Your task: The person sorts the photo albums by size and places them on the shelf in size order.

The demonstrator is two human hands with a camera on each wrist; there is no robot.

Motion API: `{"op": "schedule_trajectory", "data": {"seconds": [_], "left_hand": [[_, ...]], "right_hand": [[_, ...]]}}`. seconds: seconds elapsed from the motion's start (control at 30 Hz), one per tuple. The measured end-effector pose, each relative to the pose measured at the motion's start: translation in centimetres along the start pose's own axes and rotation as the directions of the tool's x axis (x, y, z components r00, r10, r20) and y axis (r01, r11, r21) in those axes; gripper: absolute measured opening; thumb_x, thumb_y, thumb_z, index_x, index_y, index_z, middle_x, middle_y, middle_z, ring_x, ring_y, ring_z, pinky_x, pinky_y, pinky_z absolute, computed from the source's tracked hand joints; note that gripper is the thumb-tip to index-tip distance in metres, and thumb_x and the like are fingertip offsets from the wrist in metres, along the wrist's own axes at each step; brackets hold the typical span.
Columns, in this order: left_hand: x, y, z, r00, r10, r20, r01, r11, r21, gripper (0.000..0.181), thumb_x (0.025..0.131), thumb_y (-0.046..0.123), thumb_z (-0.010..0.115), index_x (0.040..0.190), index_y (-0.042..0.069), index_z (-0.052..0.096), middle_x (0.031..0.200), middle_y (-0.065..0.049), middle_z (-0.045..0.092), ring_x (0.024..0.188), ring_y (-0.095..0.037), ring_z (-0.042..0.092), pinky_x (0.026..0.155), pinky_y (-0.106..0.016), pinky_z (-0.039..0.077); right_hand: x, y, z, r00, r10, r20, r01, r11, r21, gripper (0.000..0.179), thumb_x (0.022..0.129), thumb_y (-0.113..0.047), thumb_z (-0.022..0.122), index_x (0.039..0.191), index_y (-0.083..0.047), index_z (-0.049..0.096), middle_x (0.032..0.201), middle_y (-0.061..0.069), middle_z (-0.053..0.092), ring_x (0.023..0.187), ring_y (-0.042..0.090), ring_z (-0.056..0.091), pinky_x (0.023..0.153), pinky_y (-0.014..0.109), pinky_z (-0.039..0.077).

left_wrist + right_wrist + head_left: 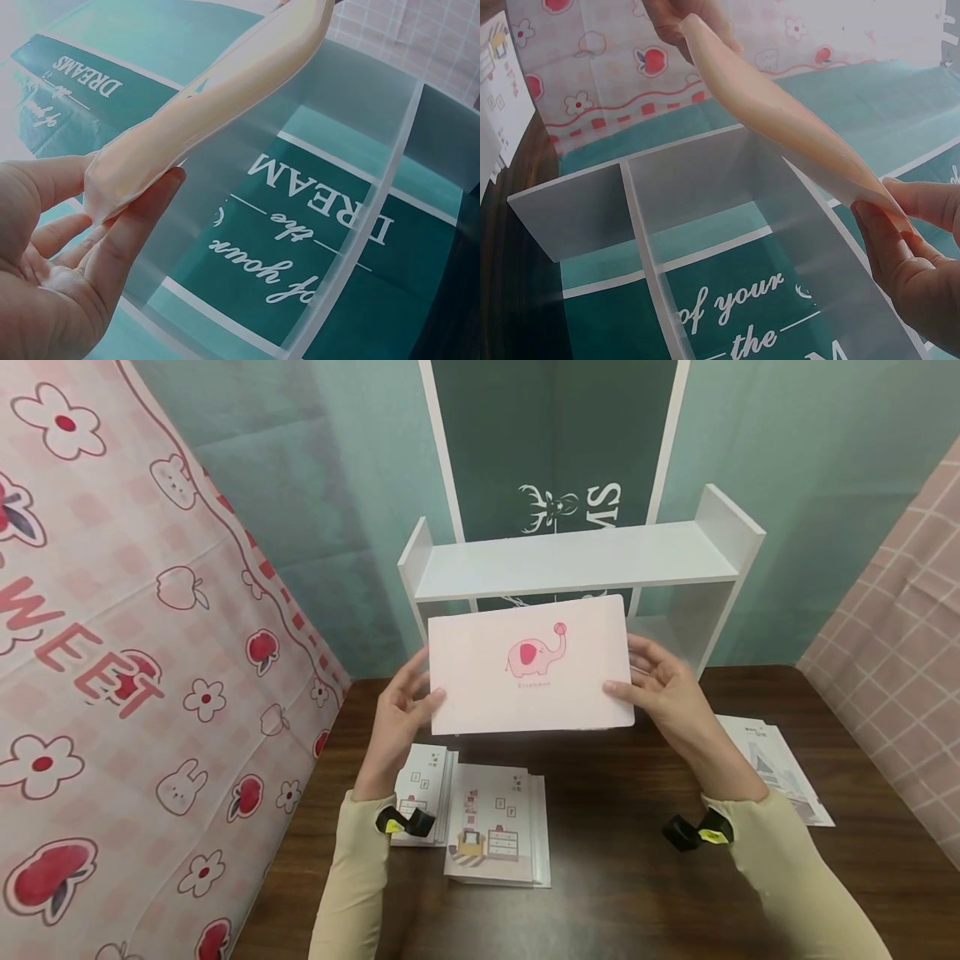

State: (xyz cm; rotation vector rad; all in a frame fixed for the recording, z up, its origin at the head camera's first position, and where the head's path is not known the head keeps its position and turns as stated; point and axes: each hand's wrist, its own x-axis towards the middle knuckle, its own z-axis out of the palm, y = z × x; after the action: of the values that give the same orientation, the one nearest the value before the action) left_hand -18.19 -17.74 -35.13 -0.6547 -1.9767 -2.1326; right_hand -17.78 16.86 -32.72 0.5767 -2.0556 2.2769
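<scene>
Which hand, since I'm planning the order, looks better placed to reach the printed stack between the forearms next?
Probably the left hand: it appears nearer that printed stack than the right hand. Both grip the elephant-printed item, so the left should release first.

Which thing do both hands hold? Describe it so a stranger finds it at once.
Find the white shelf at the back of the brown table. In front of it, the left hand and right hand pinch the ends of a pale pink rectangular item. Its pink elephant sets it apart from the white printed stacks nearby.
</scene>
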Motion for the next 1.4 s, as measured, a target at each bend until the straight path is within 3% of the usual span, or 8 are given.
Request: {"op": "schedule_trajectory", "data": {"seconds": [0.27,0.63,1.03,1.4], "left_hand": [[0.6,0.4,0.2,1.0,-0.014,-0.016,0.014,1.0,0.02,0.059,0.089,0.001,0.058,0.142,0.017,0.038,0.132,-0.017,0.052,0.092,-0.017,0.066,0.07,-0.032,0.056],[1.5,0.5,0.1,0.999,0.016,-0.028,-0.016,1.0,0.01,0.058,0.089,0.003,0.059,0.142,0.015,0.038,0.133,-0.015,0.052,0.094,-0.018,0.066,0.07,-0.03,0.056],[2.5,0.8,-0.2,0.998,0.036,-0.053,-0.035,0.999,0.018,0.056,0.09,0.001,0.057,0.141,0.014,0.039,0.135,-0.016,0.049,0.098,-0.018,0.064,0.066,-0.028,0.056],[3.0,1.0,-0.2,0.997,0.019,-0.073,-0.018,1.0,0.02,0.056,0.089,0.001,0.057,0.141,0.014,0.04,0.136,-0.015,0.048,0.099,-0.018,0.064,0.065,-0.027,0.056]], "right_hand": [[0.7,-0.2,-0.2,0.999,-0.037,0.002,0.037,0.999,0.022,0.061,0.082,0.009,0.063,0.137,-0.001,0.039,0.119,0.003,0.058,0.102,0.011,0.062,0.074,0.022,0.054],[1.7,-0.7,-0.2,0.998,-0.061,0.005,0.061,0.998,0.027,0.062,0.081,0.009,0.064,0.137,-0.002,0.04,0.121,0.005,0.057,0.103,0.012,0.062,0.075,0.022,0.054],[2.7,-0.9,-0.1,0.998,-0.069,-0.005,0.069,0.997,0.018,0.064,0.082,0.006,0.065,0.139,-0.001,0.037,0.124,0.008,0.054,0.103,0.012,0.062,0.075,0.022,0.054],[3.4,-0.7,-0.1,0.998,-0.059,-0.005,0.059,0.998,0.033,0.064,0.081,0.005,0.066,0.138,-0.002,0.038,0.123,0.009,0.055,0.102,0.012,0.062,0.073,0.023,0.054]]}}
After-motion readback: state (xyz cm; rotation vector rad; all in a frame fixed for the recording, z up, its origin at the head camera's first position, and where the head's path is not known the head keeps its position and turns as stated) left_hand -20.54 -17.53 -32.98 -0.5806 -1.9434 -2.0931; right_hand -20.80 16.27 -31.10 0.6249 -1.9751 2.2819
